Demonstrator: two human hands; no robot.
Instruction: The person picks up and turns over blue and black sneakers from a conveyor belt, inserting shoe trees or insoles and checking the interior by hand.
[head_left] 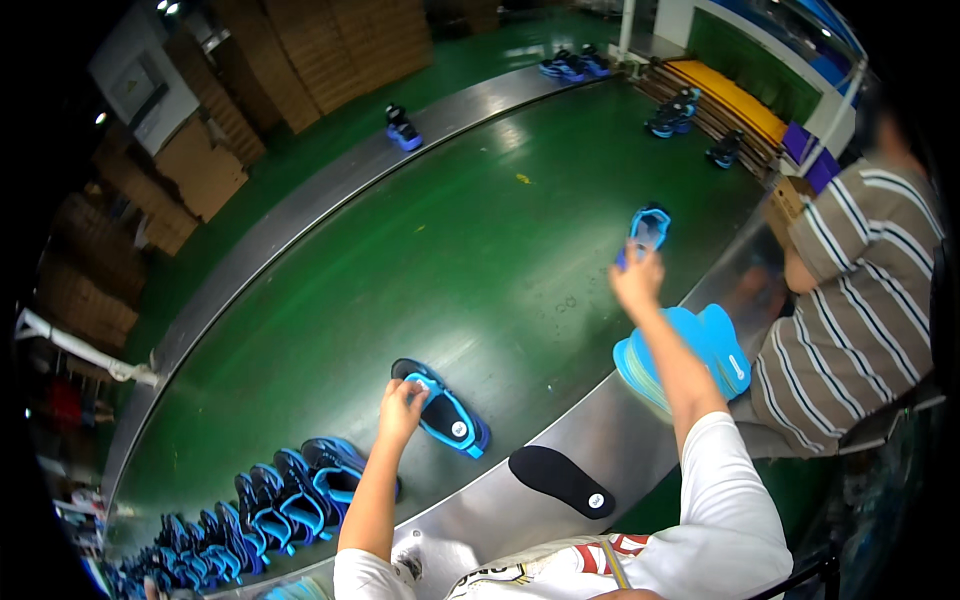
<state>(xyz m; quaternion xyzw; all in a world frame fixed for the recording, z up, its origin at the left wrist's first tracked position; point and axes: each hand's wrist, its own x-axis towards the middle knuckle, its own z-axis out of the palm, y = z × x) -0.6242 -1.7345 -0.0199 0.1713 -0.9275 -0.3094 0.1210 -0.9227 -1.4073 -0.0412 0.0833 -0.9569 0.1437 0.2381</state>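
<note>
My left hand (402,402) is closed in a pinch at the opening of a black and blue sports shoe (462,412), which lies on the green belt in front of me. Inside that shoe a dark insole with a round white mark shows at the heel. My right arm reaches out over a stack of blue insoles (712,340). At its end my right hand (637,278) grips a second blue shoe (650,228), its opening facing up. A single black insole (555,478) with a white round mark rests on the metal ledge, nearest to my body.
Several black and blue shoes (285,500) stand in a row at the near left of the green belt (480,260). More shoes (672,112) sit at the far right, and one (402,128) on the far metal rim. A person in a striped shirt (850,310) is at the right.
</note>
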